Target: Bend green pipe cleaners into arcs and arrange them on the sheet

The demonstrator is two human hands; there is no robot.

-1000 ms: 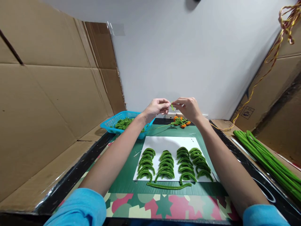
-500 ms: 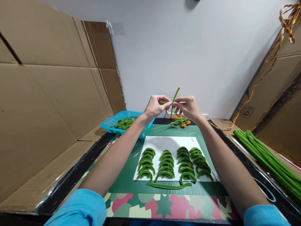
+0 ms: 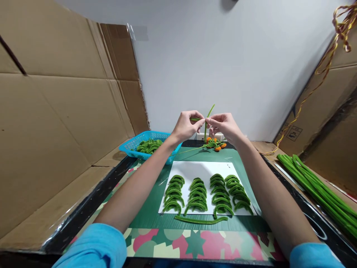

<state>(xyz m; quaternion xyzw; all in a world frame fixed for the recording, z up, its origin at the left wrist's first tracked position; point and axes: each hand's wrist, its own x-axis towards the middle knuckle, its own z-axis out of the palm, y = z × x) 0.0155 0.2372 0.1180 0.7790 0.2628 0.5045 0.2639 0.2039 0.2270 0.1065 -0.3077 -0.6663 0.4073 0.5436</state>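
My left hand (image 3: 186, 125) and my right hand (image 3: 224, 125) are raised above the far end of the table, fingertips almost touching. Both pinch a thin green pipe cleaner (image 3: 206, 119) that stands upright between them, its tip poking up above my fingers. Below my arms, a white sheet (image 3: 201, 169) carries several rows of curved green pipe-cleaner pieces (image 3: 198, 195). One longer green piece (image 3: 200, 220) lies across the green mat just in front of the sheet.
A blue basket (image 3: 133, 143) with green pieces stands at the back left. An orange and green flower sprig (image 3: 214, 143) lies at the far end. A bundle of long green pipe cleaners (image 3: 315, 186) lies at the right. Cardboard walls (image 3: 61, 111) flank both sides.
A second ago only a short green bit showed between my fingertips. The pipe cleaner then swung upright between my hands. My hands have risen slightly and stay close together.
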